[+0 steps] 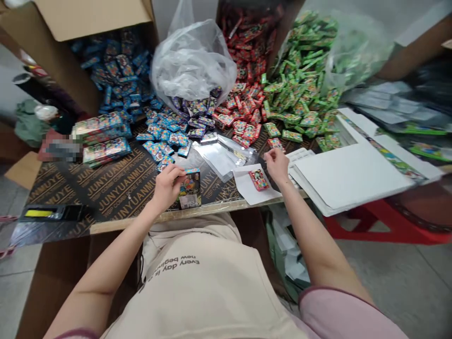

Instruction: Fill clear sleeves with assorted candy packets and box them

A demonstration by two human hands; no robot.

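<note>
My left hand is closed, its fingertips pinching the upper edge of a dark printed pouch with a blue strip along its top. The pouch stands near the table's front edge. Farther right, the fingers of my right hand are pinched together at the near edge of a small red box, partly covering it. Between my hands another red box lies on a white sheet of paper. Clear plastic bags lie flat just behind the paper.
Piles of small blue packets, purple packets, red packets and green packets spread along the back. A tape dispenser sits at left, near stacked multicoloured packs. White cards overhang the right front edge.
</note>
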